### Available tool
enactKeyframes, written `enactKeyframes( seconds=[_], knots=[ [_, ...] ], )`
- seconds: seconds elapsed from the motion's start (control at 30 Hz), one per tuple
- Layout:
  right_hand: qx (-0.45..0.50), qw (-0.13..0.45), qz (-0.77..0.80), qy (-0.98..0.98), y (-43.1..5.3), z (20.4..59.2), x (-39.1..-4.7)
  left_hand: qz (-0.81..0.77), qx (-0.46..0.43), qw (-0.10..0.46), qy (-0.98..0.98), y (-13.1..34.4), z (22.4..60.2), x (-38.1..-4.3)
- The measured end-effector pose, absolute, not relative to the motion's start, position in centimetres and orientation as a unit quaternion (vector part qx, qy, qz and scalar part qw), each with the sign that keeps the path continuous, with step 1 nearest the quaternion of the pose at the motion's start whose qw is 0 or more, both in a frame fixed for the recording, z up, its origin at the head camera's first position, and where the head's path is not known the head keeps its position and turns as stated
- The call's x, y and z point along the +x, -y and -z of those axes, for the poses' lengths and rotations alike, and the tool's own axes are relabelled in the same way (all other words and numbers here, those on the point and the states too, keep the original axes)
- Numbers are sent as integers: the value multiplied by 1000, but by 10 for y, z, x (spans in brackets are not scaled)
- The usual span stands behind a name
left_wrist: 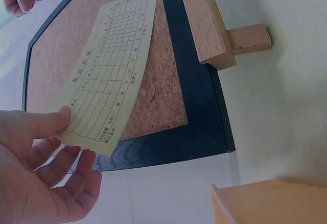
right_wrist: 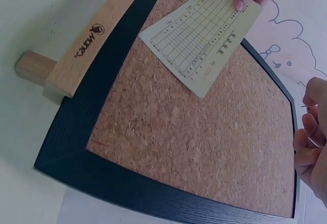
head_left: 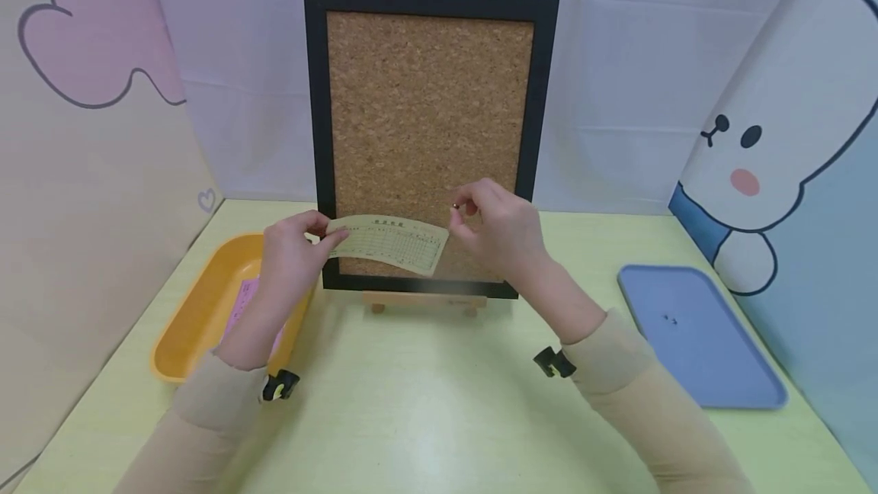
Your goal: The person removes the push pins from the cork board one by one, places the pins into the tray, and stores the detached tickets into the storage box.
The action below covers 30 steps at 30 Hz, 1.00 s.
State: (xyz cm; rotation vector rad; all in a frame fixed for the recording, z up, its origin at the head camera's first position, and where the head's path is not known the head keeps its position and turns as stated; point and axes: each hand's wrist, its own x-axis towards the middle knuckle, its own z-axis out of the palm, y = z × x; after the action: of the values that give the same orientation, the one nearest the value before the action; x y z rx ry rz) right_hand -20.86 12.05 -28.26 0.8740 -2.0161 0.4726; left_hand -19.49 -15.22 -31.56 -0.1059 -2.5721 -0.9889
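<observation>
My left hand [head_left: 291,254] pinches the left end of a pale yellow printed receipt slip [head_left: 387,241] between thumb and fingers. The slip bows slightly in front of the lower part of a black-framed cork board [head_left: 432,113]; its far end is free. Just right of that end, my right hand [head_left: 504,227] pinches a small pushpin [head_left: 456,206] at its fingertips. Most of the pin is hidden by the fingers. In the right wrist view the right hand [right_wrist: 314,137] shows at the right edge, apart from the cork.
The board stands on a wooden easel base [head_left: 425,299]. At left, a yellow basin [head_left: 188,326] holds a pink slip [head_left: 241,299], partly behind the left forearm. A blue tray [head_left: 706,364] with a few tiny pins [head_left: 670,319] lies at right. A white cloth [head_left: 617,97] hangs behind.
</observation>
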Motion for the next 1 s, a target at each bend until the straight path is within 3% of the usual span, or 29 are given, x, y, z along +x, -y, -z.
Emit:
enactKeyframes(
  seconds=[0.67,1.0],
  knots=[
    [325,435,-152,826,-175,261,-186,314,-117,263,905,163,305,-182],
    [307,435,-155,832,-200,252,-174,309,-111,234,915,170,292,-176]
  ],
)
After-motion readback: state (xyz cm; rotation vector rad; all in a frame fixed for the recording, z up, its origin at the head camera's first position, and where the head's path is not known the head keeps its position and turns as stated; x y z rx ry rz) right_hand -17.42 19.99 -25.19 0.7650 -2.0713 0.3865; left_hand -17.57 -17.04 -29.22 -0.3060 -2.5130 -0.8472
